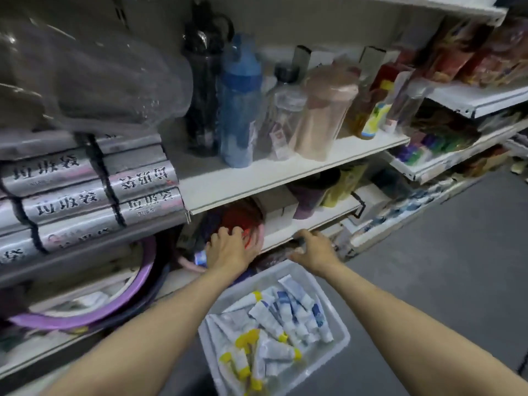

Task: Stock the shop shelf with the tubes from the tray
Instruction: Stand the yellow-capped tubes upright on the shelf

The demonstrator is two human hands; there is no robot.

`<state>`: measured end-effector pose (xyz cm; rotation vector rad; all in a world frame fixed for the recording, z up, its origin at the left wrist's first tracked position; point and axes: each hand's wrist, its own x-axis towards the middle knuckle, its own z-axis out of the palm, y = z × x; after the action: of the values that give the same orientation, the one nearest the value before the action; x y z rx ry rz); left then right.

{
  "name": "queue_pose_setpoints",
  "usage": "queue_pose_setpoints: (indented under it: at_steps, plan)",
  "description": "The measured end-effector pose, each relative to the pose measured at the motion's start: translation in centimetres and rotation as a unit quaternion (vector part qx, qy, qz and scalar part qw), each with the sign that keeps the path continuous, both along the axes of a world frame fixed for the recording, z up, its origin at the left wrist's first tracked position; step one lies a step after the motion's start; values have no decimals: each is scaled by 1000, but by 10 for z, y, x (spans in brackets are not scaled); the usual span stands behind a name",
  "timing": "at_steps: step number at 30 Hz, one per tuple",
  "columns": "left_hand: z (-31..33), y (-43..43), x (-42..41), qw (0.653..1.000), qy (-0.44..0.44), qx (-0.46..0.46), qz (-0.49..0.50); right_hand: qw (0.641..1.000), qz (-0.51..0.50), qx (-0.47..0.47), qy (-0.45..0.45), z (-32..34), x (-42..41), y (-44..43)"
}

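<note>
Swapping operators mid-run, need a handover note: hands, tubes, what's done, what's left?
Left hand: reaching into the low shelf bay against a red item. Grip unclear; a blue-white tube-like end shows beside it.
Right hand: fingers curled at the lower shelf edge. Hold unclear.
Tubes: heaped in the clear tray on the floor below the hands.
Done: no placed tubes clearly visible.
Left: the many tubes in the tray.

Floor [445, 252]: dark grey, smooth, aisle running right.
Shelves [285, 174]: white metal boards in tiers, receding rightwards.
Back panel [285, 21]: pale, plain.
Light: dim, even.
</note>
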<state>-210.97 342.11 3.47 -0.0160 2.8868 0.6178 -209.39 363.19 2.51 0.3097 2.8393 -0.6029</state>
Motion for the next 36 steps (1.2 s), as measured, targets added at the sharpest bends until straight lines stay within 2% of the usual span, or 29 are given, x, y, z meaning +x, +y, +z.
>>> queue_pose_setpoints:
  at_steps: [6,15,18,22,26,33,36]
  plan:
    - [-67,27,28,989,-125,-18,81,993,90,-27,-74,-62,-15,31]
    - [-178,36,73,948,-288,-35,132,960,123,-56,-246,-176,18,30]
    - [-208,36,86,933,-322,-5,158,950,124,-57,-281,-204,32,27]
    - [-242,35,116,901,-371,88,204,934,101,-90,-330,-237,47,24]
    - [-271,41,147,881,-387,143,231,914,81,-129,-375,-260,55,22]
    - [-304,53,155,874,-391,173,231,892,143,-116,-412,-295,65,32]
    - [-318,57,160,859,-393,199,259,880,175,-104,-429,-303,64,34]
